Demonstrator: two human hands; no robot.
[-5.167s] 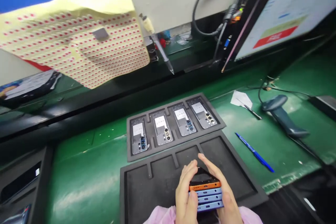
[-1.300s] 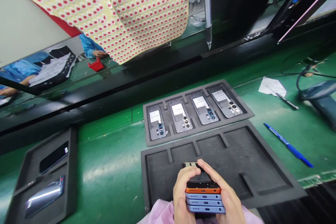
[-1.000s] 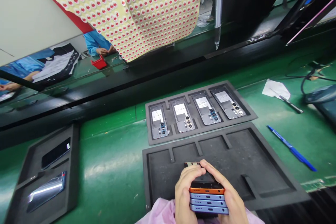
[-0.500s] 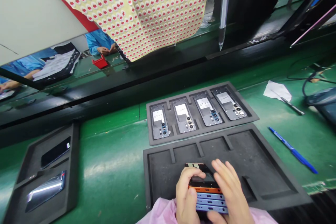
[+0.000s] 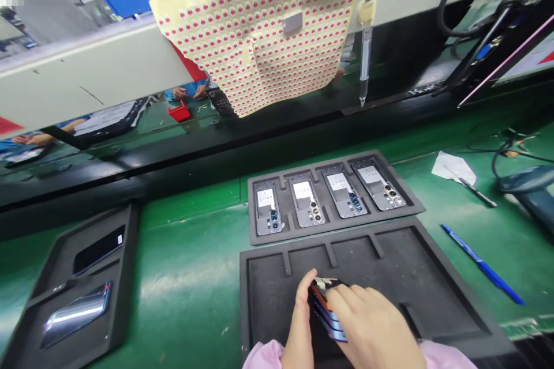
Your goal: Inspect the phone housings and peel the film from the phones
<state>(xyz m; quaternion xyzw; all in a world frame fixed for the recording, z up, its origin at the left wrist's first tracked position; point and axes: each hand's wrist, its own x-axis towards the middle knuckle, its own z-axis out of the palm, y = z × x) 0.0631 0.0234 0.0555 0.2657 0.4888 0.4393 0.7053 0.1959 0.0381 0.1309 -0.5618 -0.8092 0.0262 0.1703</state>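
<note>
A stack of several phones (image 5: 333,323), with orange and blue edges showing, is tilted between my two hands above the near black foam tray (image 5: 268,300). My left hand (image 5: 302,323) presses along the stack's left side, thumb up. Over the top and right side lies my right hand (image 5: 372,323), its fingers closed round the stack and hiding most of it. A pale strip shows at the far end of the uppermost phone. Behind is a second foam tray (image 5: 255,236) with several grey phones (image 5: 307,202) lying in its slots, white labels and camera lenses up.
At left, another foam tray (image 5: 130,253) bears two dark phones (image 5: 78,317). A blue pen (image 5: 482,265), a white scrap (image 5: 452,167) and a dark scanner-like device (image 5: 528,184) lie at right. A sticker sheet (image 5: 268,40) and clear pen (image 5: 366,57) hang ahead.
The phone stack has turned and tilted between my hands. My right hand has moved from its right side to wrap over its top. The head view has tipped up slightly.
</note>
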